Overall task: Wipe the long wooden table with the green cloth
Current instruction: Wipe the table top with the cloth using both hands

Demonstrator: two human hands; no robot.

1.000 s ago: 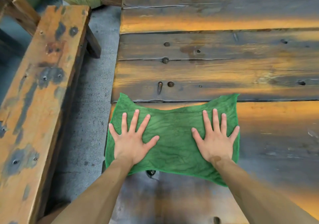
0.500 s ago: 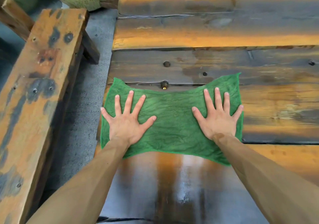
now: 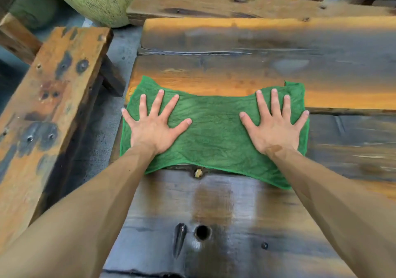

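The long wooden table (image 3: 267,42) looks partly wiped, its near boards glossy and its far planks dull and likely left to do, with the green cloth (image 3: 214,132) spread near its left end under the flat, splayed-fingered left hand (image 3: 154,127) and right hand (image 3: 276,130).

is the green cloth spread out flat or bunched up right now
Spread out flat. The cloth lies open on the table, with the left hand and right hand pressing it, fingers splayed.

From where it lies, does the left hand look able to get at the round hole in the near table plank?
Probably yes. The left hand lies flat on the green cloth, holding nothing, and the round hole sits nearer the person on bare table wood, uncovered.
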